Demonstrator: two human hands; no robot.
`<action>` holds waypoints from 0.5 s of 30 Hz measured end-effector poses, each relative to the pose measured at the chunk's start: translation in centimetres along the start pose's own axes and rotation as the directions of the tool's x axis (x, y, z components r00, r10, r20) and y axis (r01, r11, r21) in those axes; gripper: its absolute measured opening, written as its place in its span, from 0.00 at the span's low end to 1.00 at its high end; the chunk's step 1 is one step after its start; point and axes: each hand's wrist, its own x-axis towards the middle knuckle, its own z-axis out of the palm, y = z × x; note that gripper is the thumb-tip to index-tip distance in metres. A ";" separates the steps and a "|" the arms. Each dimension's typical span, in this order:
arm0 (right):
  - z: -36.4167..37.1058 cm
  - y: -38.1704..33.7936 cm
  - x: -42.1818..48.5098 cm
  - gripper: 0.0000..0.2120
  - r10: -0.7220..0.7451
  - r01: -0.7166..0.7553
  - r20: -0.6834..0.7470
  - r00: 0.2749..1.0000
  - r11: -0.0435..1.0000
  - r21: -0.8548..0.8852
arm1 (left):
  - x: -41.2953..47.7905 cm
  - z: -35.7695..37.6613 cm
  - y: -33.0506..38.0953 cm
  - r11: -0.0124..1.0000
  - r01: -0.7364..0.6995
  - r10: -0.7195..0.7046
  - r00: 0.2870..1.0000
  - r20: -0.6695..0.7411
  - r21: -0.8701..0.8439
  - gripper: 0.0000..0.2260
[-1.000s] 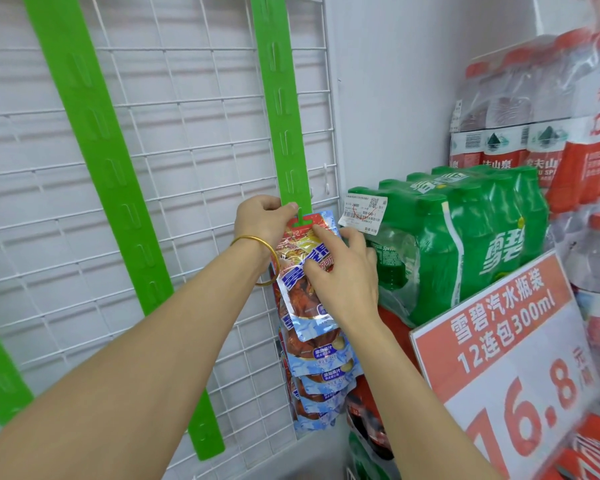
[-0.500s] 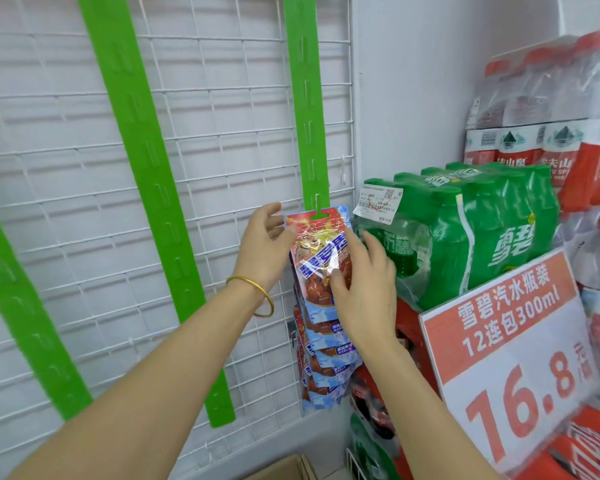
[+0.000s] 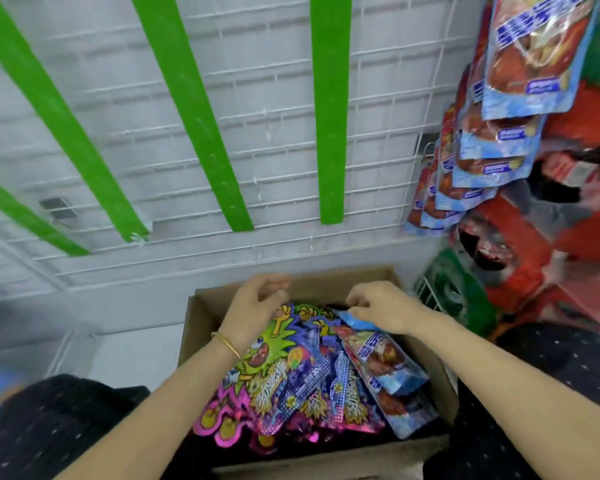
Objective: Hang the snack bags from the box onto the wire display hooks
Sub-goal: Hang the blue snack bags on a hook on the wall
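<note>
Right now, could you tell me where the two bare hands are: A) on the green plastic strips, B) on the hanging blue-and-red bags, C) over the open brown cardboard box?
C: the left hand and right hand are both over the open brown cardboard box of snack bags.

I have both forearms bare, reaching forward and down, angled toward each other. My left hand point(image 3: 257, 306) is palm-down, with fingers loosely curled, and I see nothing held in it. My right hand point(image 3: 383, 306) is near it, fingers bent downward. The blur hides whether they pinch anything.
</note>
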 end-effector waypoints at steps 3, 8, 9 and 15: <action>1.9 0.7 1.0 0.25 0.162 -0.140 0.134 0.978 0.977 -0.159 | 0.1 -0.9 -1.9 0.999 0.045 -0.044 0.999 -0.020 0.000 0.10; 6.1 1.6 0.9 0.54 0.378 -0.355 0.330 0.865 0.926 -0.130 | 0.3 -0.5 -1.4 0.999 0.047 -0.046 0.998 0.038 -0.019 0.10; 6.6 1.9 0.9 0.54 0.386 -0.382 0.321 0.865 0.921 -0.079 | 0.3 -0.4 -1.4 0.998 0.051 -0.049 0.998 0.045 -0.028 0.10; 6.5 2.6 0.6 0.43 0.393 -0.440 0.302 0.869 0.892 0.105 | 0.0 0.1 -1.3 0.997 0.067 -0.065 0.995 0.076 -0.024 0.10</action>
